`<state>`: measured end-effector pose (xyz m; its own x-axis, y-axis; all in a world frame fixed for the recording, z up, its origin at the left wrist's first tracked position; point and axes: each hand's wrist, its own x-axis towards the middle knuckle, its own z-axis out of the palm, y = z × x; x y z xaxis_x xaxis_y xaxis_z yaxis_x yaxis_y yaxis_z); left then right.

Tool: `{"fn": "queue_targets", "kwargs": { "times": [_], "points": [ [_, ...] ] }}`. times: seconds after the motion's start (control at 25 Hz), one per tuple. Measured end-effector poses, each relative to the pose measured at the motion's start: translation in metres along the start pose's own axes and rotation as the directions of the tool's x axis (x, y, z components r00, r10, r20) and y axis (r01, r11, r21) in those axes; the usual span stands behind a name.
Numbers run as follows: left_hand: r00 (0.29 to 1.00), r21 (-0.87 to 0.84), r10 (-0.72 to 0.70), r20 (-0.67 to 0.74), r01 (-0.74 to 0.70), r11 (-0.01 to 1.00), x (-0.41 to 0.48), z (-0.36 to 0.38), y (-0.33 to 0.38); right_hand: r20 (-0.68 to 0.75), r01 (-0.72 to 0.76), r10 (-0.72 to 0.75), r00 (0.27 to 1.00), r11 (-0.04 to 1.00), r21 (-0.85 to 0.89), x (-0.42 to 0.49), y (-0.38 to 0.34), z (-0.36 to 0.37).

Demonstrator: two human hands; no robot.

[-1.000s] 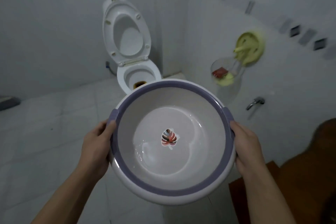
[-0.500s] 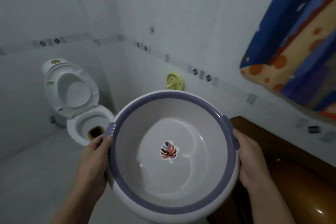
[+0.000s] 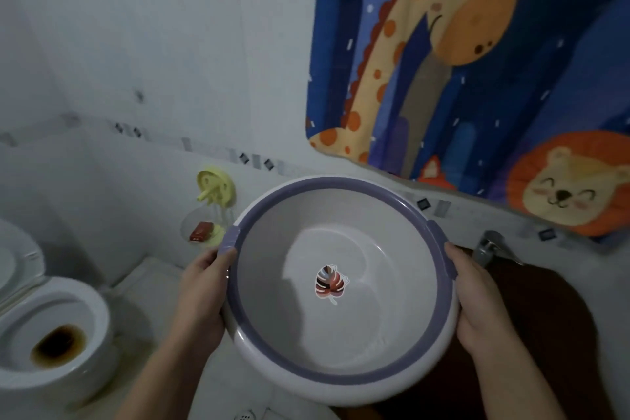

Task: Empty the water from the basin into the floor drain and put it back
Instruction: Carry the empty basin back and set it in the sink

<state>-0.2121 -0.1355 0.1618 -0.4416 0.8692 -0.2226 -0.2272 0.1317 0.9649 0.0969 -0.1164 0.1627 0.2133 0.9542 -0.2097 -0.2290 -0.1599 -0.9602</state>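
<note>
basin (image 3: 341, 368): round white tub with a purple rim band, held up in the air in the middle of the shot, mouth facing up toward the camera and tipped a little toward the person. It's round so there's no real long axis, but the two purple grip tabs sit left and right, so the handle line runs side to side.
inside of basin: looks pretty much empty, just a wet sheen and a leaf sticker (image 3: 330, 284) on the bottom.
left hand (image 3: 201, 293): clamped on the left edge just below the left tab, thumb hooked over the rim, the other fingers are under the tub so can't see them. Forearm comes up from the bottom left.
right hand (image 3: 484, 310): same deal on the right edge, thumb lying along the purple band by the right tab, fingers wrapped under and hidden. Forearm comes up from the bottom right.
below the basin: a dark brown rounded thing (image 3: 545, 334) on the right, can't tell what it is, with a metal tap (image 3: 485, 245) on the wall just above it.
toilet (image 3: 51, 334): low on the left, seat up, well apart from the basin.
floor drain (image 3: 244, 415): a small grille peeking in at the bottom edge, beneath the basin's near side.
wall: a yellow holder (image 3: 215, 188) with soap (image 3: 201, 231) to the left of the basin, and a cartoon giraffe-and-lion towel (image 3: 477, 78) hanging top right.
</note>
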Motion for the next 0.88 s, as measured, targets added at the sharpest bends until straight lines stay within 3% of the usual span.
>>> {"fn": "queue_targets", "kwargs": {
  "times": [0.4,0.88],
  "points": [
    [0.994,0.079,-0.09,0.066,0.085,0.993,-0.009,0.105,-0.021,-0.141,0.004,-0.001,0.99,1.0,0.02,0.02,-0.023,-0.095],
    [0.989,0.193,-0.037,0.147,0.008,0.981,-0.028,0.197,-0.045,-0.175,-0.002,0.005,0.985,1.0,0.013,0.045,-0.041,-0.185]
  ]
}}
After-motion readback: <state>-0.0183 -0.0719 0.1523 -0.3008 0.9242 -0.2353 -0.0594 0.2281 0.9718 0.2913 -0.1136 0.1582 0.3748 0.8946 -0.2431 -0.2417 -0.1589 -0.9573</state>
